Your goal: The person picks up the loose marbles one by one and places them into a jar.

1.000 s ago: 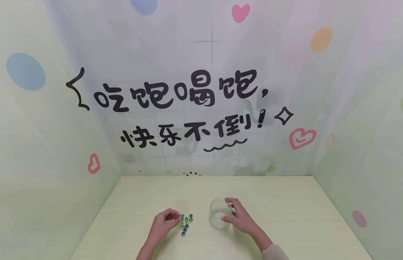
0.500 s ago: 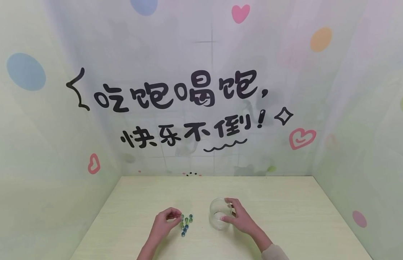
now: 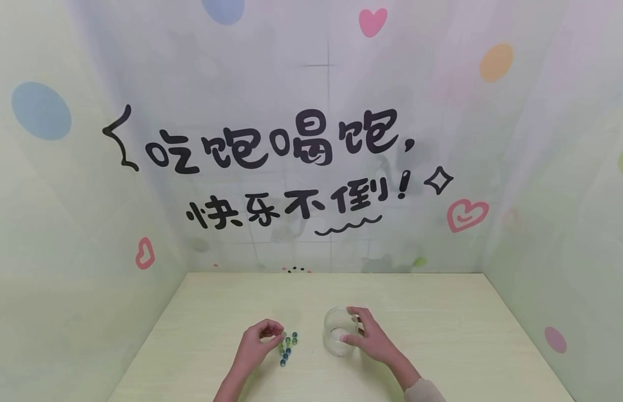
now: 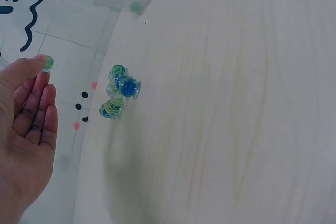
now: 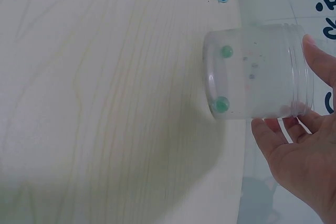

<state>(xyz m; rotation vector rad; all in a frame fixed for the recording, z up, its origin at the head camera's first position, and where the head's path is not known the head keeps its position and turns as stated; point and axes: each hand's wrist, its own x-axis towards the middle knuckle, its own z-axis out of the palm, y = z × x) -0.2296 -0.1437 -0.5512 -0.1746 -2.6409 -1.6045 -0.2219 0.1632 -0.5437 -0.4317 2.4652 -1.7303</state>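
My left hand [image 3: 256, 345] pinches a green glass marble [image 4: 48, 63] between thumb and fingertips, raised above the table. Just beneath those fingers lies a small cluster of blue, green and yellowish marbles [image 4: 124, 86], partly covered by the hand in the head view. To the right stands a clear, lidless jar [image 3: 336, 341], upright on the table. My right hand [image 3: 377, 338] holds the jar's far right side, fingers behind and thumb in front near the rim. Two green spots that look like marbles [image 5: 222, 104] show low inside the jar; one may be a reflection.
The pale wood-grain table [image 3: 442, 312] is enclosed by light walls [image 3: 552, 240] on the left, right and back. Black lettering [image 3: 291, 151] and coloured shapes decorate the back wall. A gap of table lies between the marbles and the jar.
My left hand has shifted slightly right and up, its fingertips lifting a green marble off the top left of the cluster. The right hand and the jar stay in place.
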